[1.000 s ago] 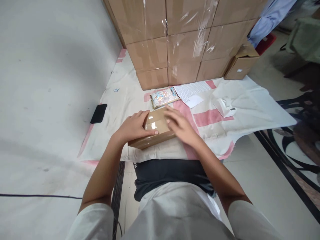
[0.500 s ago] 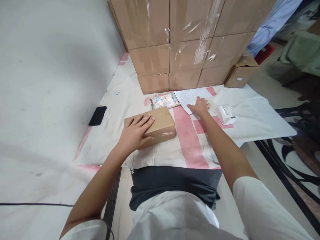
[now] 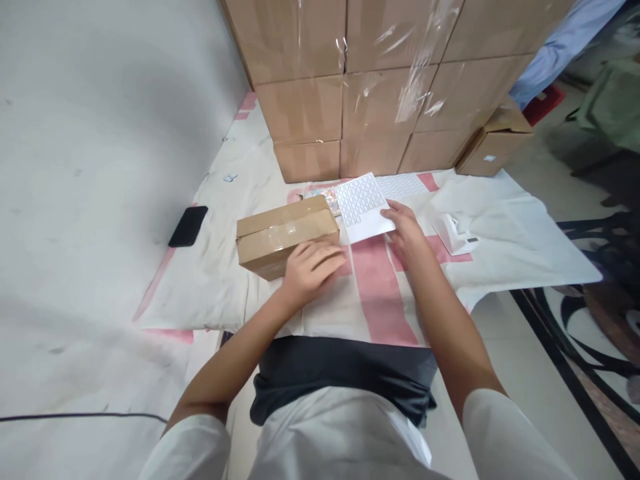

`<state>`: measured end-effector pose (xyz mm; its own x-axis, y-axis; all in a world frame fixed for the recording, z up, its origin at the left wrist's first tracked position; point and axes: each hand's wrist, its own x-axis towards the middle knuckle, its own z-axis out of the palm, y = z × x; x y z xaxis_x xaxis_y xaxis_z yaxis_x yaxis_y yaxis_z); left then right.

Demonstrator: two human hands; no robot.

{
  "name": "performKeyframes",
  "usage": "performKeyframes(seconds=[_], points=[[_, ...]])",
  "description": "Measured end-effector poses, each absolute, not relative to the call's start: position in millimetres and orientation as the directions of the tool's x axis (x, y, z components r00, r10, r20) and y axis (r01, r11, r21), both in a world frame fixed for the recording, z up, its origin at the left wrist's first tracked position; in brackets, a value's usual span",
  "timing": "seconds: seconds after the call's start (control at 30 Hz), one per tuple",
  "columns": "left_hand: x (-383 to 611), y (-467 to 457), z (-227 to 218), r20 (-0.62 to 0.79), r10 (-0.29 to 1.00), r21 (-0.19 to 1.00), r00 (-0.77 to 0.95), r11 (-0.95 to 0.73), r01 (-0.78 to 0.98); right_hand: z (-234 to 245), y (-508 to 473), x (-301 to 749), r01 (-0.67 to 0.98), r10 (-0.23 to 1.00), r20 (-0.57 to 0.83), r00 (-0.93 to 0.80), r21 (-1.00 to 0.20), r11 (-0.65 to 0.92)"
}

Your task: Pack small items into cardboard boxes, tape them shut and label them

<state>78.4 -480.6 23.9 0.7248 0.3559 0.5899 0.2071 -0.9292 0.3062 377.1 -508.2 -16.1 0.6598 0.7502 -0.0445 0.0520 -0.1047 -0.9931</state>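
Note:
My right hand point(image 3: 405, 227) pinches the lower right corner of a white sheet of stickers point(image 3: 363, 203), printed with rows of small outlined labels, and holds it tilted above the table. A second such sheet point(image 3: 404, 185) lies behind it. A taped brown cardboard box point(image 3: 283, 233) sits to the left, its tape seam facing up. At the box's near right edge is my left hand point(image 3: 313, 268), slightly blurred, its fingers loosely stretched and holding nothing; whether it touches the box I cannot tell. Partly hidden behind the box and sheet lies a colourful shiny packet point(image 3: 327, 195).
Taped cartons point(image 3: 375, 100) are stacked along the back of the cloth-covered table point(image 3: 210, 287). A black phone point(image 3: 189, 227) lies at the left, a white tape dispenser-like device point(image 3: 454, 235) at the right. A smaller carton point(image 3: 493, 150) stands at the back right, near a person's blue sleeve point(image 3: 565, 50).
My right hand has lifted one sticker sheet off the table and brought it toward the box. My left hand has left the box's top and moved right; the box now shows its taped seam upward.

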Motion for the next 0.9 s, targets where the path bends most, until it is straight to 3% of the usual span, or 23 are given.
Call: performKeyframes(seconds=[0.1,0.17,0.3,0.53,0.9], points=[[129.0,-498.2,11.6,0.645,0.543,0.543,0.538,-0.821,0.178,-20.6,-525.4,362.4,-0.132,0.822,0.066,0.565,-0.977,0.169],[157.5,-501.6,5.7,0.630,0.579,0.601,0.518,-0.785,0.147,-26.6,-535.7,355.1,-0.192,0.830,0.065,0.553,-0.960,0.203],[193.4,-490.9,-1.8,0.588,0.545,0.573,0.598,-0.802,0.167,-36.7,-546.9,350.4,-0.143,0.816,0.087,0.571,-0.969,0.203],[206.6,-474.2,-12.0,0.621,0.499,0.472,0.604,-0.854,0.219,-36.8,-549.4,349.6,0.091,0.793,0.340,0.505,-0.935,0.343],[205.2,-478.1,-22.5,0.616,0.546,0.571,0.567,-0.806,0.156,-36.1,-552.7,350.5,0.142,0.798,0.431,0.421,-0.901,0.411]])
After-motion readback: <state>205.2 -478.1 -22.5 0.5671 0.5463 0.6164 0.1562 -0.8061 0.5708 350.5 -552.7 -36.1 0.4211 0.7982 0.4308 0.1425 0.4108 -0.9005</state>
